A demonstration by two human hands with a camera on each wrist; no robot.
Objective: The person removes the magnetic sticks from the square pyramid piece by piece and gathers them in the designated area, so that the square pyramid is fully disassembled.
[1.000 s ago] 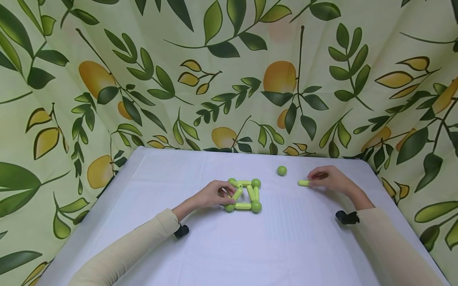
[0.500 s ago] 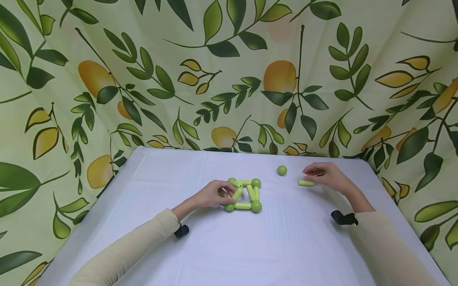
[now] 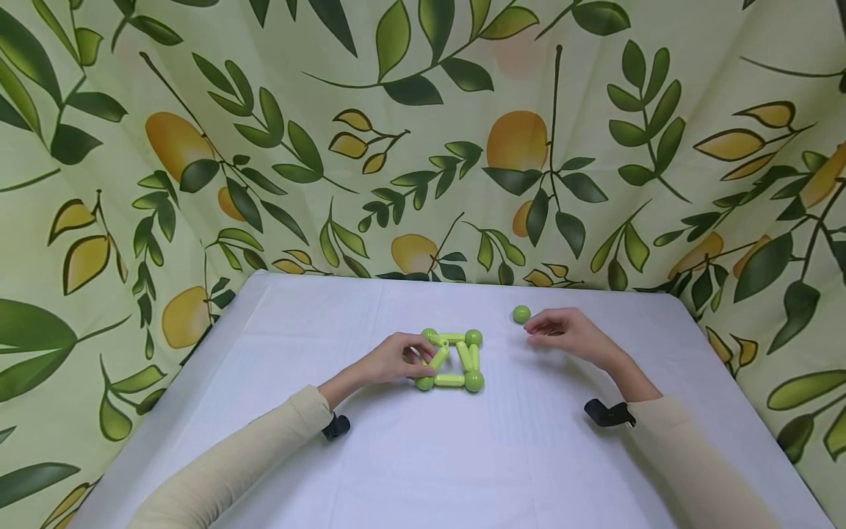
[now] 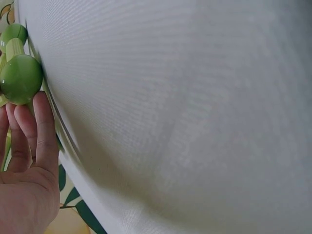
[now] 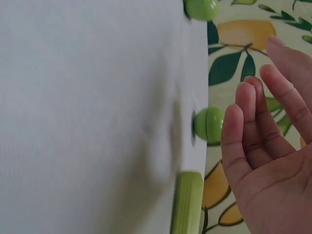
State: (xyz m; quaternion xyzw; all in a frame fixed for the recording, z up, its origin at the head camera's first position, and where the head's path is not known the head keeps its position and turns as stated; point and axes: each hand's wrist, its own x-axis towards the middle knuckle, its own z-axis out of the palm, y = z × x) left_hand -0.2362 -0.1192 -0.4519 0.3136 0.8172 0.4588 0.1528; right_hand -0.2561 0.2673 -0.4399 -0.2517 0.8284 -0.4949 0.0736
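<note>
The left hand (image 3: 394,360) gripped the green frame (image 3: 449,380) at its left side; the right hand (image 3: 570,336), fingers loosely extended, holding nothing, was just beside a loose green ball (image 3: 521,314).

In the head view, the left grip (image 3: 399,358) covers part of the left side of the green frame (image 3: 450,380), and the right grip (image 3: 567,336) hides the loose rod (image 5: 187,204); the right wrist view's lower edge cuts that rod, its upper edge a green ball (image 5: 201,8). The left wrist view crops the frame.
</note>
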